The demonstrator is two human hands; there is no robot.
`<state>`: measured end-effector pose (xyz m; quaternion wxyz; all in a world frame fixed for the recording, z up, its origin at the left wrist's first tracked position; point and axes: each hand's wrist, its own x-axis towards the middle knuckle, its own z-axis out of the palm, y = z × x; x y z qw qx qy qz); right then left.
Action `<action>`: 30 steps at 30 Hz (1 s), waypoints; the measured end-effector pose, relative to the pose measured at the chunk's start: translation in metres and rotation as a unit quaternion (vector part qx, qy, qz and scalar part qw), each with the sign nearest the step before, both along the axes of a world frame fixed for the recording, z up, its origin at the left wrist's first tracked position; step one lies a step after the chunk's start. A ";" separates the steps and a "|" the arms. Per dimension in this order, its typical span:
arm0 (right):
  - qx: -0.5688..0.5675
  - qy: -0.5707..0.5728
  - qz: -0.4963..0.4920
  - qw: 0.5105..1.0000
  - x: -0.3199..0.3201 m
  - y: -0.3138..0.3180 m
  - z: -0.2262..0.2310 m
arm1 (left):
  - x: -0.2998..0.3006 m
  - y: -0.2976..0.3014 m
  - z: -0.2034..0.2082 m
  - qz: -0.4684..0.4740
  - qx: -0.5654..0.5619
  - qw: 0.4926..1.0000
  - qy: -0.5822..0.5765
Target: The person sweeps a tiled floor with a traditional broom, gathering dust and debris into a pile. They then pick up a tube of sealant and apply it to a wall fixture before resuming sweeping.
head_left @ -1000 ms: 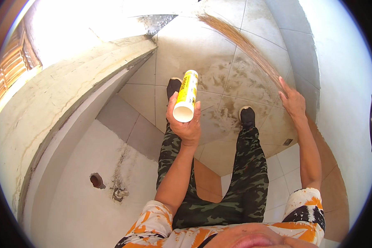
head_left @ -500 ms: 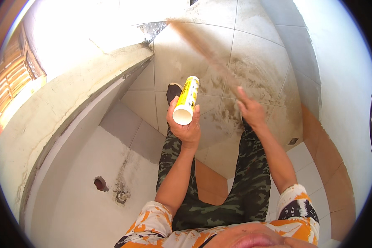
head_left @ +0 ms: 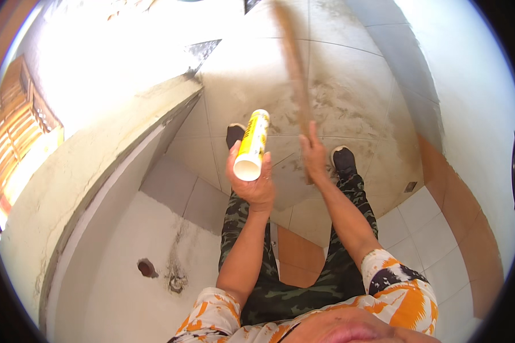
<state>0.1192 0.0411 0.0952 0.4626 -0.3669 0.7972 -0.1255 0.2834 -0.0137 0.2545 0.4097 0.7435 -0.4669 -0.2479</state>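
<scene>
We see the left hand clamped around a yellow-and-white plastic tube, held upright above the camouflage-trousered legs. The right hand is closed on a blurred brown broom of bundled fibres, which stretches over the dusty pale floor tiles ahead of two black shoes.

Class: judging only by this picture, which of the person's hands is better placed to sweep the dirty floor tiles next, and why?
Probably the right hand: it grips the broom over the floor. The left hand holds a yellow tube.
</scene>
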 end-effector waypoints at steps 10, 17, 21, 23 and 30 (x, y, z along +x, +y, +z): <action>-0.052 -0.008 -0.227 0.972 -0.058 -0.043 -0.099 | -0.006 0.001 -0.011 0.003 -0.026 0.996 0.081; 0.091 -0.014 -0.421 0.902 -0.052 0.082 0.045 | -0.014 -0.005 -0.012 0.006 -0.031 0.991 0.128; 0.049 -0.097 -0.374 0.921 0.003 0.048 0.080 | -0.007 -0.010 -0.010 -0.028 -0.039 0.998 0.035; 0.017 -0.106 -0.303 0.947 0.041 0.012 0.053 | -0.003 -0.011 -0.010 -0.026 -0.016 0.999 -0.031; 0.079 -0.047 -0.257 0.962 0.017 0.008 -0.061 | -0.011 -0.009 -0.019 -0.015 -0.025 0.998 0.054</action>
